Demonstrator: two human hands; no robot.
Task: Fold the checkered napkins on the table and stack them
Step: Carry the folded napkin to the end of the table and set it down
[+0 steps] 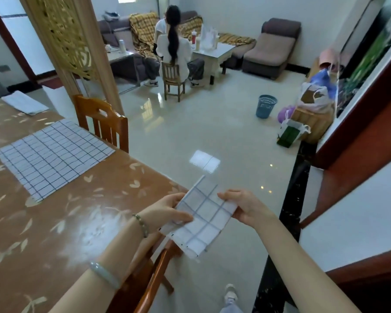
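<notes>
Both my hands, left hand (pixel 167 211) and right hand (pixel 242 208), pinch a folded napkin (pixel 203 219) off the bench (pixel 77 222) edge; next, I judge, stacking it, then the flat napkin (pixel 52 154).

White cloth napkin with dark grid checks (pixel 204 219) in grip, matching flat napkin (pixel 54 154) up-left of grip, glossy brown leaf-patterned tabletop (pixel 61 222), blue mesh wastebasket (pixel 266 106) beyond.

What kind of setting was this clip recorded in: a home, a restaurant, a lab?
Most likely a home, an open dining and living room. A dining table with wooden chairs stands in front; beyond it are sofas around a low coffee table, with a wastebasket on the tiled floor.
</notes>
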